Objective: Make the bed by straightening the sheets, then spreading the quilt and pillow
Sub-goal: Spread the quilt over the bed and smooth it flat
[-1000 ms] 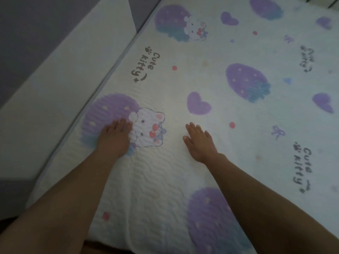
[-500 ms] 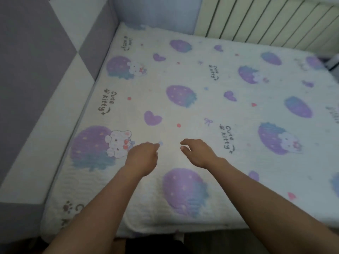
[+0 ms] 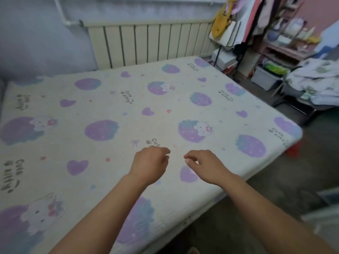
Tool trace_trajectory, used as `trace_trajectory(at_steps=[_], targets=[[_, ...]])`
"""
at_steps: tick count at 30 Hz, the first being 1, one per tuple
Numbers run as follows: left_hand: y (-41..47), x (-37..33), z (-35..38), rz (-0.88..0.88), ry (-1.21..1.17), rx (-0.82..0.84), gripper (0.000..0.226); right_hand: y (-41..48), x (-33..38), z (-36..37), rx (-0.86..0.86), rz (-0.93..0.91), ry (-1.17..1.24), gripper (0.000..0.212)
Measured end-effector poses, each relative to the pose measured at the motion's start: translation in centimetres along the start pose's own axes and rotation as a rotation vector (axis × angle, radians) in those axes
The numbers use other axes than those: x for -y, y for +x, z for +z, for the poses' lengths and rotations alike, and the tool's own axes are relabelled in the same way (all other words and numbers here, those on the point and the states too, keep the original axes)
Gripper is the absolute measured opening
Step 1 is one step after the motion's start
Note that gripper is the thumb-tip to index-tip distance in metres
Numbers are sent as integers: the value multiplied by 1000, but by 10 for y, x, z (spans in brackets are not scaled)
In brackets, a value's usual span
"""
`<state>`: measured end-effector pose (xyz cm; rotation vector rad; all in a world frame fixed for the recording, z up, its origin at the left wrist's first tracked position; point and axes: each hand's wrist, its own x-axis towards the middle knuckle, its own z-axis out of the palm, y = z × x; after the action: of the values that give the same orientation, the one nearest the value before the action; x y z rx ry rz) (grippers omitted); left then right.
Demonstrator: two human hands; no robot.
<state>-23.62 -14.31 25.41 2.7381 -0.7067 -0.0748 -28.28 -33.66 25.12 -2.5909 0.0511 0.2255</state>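
A white quilted sheet (image 3: 128, 110) printed with purple strawberries, hearts and kittens lies flat over the whole bed. Above its near middle hover my left hand (image 3: 149, 165) and my right hand (image 3: 205, 165), side by side and a little apart. Both have loosely curled fingers and hold nothing. A crumpled pale quilt (image 3: 317, 79) with a green print is heaped on a stand at the right, off the bed. No pillow is in view.
A white radiator (image 3: 150, 44) runs along the far wall behind the bed. Clothes and bags (image 3: 236, 21) hang at the back right above storage boxes (image 3: 266, 77) and a pink shelf (image 3: 286, 50). Grey floor (image 3: 275, 189) lies to the right of the bed.
My hands lifted off the sheet near the left edge, curled loosely and moved right. The view swung up and right, bringing the radiator, the floor and the quilt heap into sight.
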Motion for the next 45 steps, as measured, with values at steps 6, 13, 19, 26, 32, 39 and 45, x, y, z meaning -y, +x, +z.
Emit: trace_trajectory(at_steps=[6,13,19,26,32,39,45], targets=[[89,-124,25,178,-15,40,30,-13,-108,-85,-122,140,42,20],[182,-262,63,337,-41,73,27,-35,-245,-173,-238,293,71,17],[228,-348,90,459,-67,119,26,-72,-328,-217,-344,393,54,18],[290,-445,110,578,-43,115,27,-87,-411,-271,-422,495,64,20],[380,-538,131,665,-50,79,27,-50,-502,-349,-486,498,39,20],[518,-653,167,673,-53,100,26,5,-626,-456,-492,503,11,18],[603,-754,199,786,-75,142,25,22,-734,-526,-509,558,45,19]])
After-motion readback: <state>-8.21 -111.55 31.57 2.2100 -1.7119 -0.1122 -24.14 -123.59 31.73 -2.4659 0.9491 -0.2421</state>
